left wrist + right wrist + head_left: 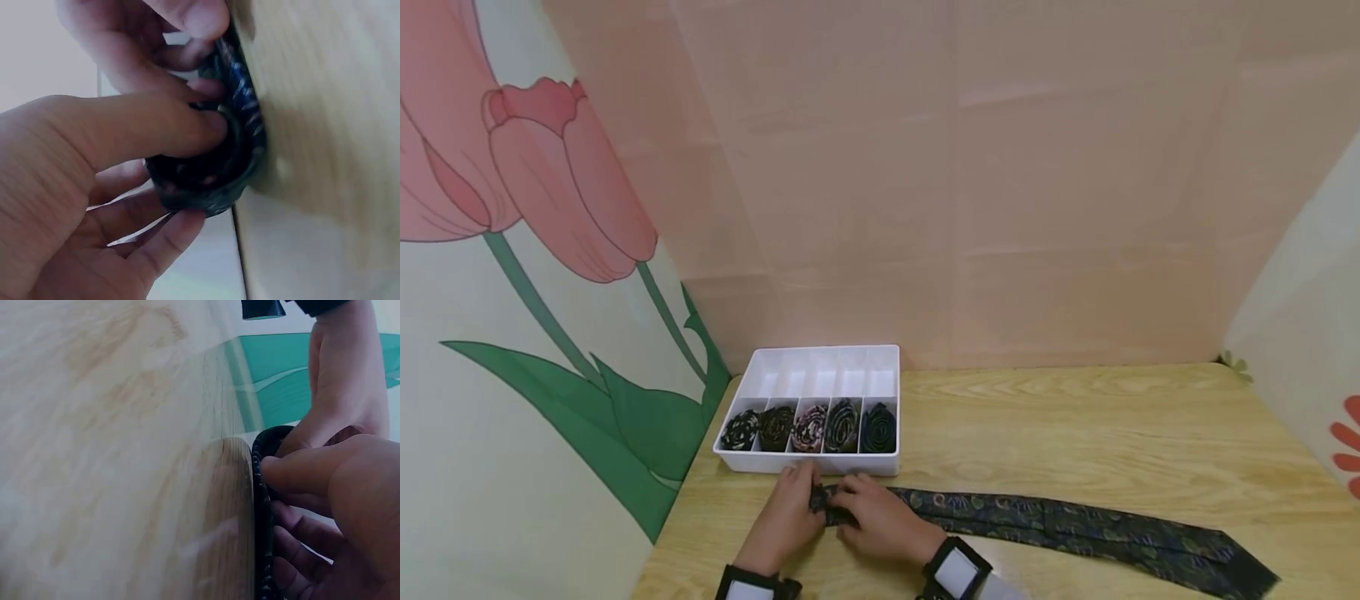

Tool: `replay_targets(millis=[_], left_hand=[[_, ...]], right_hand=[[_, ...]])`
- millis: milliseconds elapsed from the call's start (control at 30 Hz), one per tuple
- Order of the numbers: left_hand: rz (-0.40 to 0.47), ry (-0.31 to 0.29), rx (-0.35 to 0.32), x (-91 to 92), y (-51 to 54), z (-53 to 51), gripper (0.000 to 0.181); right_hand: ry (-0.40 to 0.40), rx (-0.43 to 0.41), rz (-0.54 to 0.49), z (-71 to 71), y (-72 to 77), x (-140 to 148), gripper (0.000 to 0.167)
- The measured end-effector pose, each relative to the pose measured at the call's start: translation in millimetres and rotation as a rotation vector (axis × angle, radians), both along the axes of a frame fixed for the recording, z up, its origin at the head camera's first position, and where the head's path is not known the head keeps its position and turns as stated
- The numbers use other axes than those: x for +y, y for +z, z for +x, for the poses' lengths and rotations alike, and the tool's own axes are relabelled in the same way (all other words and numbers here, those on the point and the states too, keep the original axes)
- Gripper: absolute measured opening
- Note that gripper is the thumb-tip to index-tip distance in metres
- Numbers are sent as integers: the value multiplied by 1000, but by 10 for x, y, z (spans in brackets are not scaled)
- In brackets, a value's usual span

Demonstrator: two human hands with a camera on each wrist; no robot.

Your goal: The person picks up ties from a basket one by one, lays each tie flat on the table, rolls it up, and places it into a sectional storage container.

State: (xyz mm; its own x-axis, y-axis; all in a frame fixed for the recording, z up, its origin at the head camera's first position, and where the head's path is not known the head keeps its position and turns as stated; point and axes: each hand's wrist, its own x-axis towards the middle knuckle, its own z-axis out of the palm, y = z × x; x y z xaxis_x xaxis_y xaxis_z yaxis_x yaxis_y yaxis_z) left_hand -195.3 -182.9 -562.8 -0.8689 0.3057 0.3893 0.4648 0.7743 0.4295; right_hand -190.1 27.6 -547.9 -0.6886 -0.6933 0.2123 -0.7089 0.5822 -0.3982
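Note:
A dark necktie (1097,533) with a small coloured pattern lies stretched across the table, its wide pointed end at the right. Its other end is coiled into a loose roll (206,197) between the hands. My left hand (786,517) grips this roll, thumb pressed inside the coil and fingers around the outside, as the left wrist view shows. Close beside it, my right hand (887,521) pinches the tie where it leaves the roll. In the right wrist view the tie's strip (264,531) runs along the right hand's fingers; part of the coil is hidden there.
Just beyond the hands stands a white divided box (805,464). Its front compartments hold several rolled ties (878,428), one in each; white dividers show in the back row. The wooden table (1075,425) meets a pinkish covered wall behind and a tulip-painted wall at left.

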Motion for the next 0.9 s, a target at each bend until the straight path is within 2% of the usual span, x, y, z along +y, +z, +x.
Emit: replay_targets(millis=[100,200,233,333,400,533,700,800,900], left_hand=[[-12,-7,26,18,-22,4,43],[-71,7,1,103,164,91,40],[-81,21,-4,130,187,97,42],[-111,49,17,187,195,82,52],[-133,69,3,216,204,82,59],[-150,77,-8,236,170,86,69],[-73,40,-57,197,78,80,71],[13,24,-109,142,29,95,66],[72,3,-142,96,23,124,56]], right_hand=[[-5,-11,-30,-10,-11,7,32],[-49,-33,-66,-18,-6,-4,30],[-72,-50,-91,-21,0,-14,28],[-136,-62,-160,-22,4,-48,24],[-153,-53,-187,-17,9,-69,25],[-145,32,-107,-10,11,-88,35],[-200,121,-28,3,27,-82,34],[-232,133,-24,25,50,-72,34],[-245,133,-29,52,67,-66,33]])
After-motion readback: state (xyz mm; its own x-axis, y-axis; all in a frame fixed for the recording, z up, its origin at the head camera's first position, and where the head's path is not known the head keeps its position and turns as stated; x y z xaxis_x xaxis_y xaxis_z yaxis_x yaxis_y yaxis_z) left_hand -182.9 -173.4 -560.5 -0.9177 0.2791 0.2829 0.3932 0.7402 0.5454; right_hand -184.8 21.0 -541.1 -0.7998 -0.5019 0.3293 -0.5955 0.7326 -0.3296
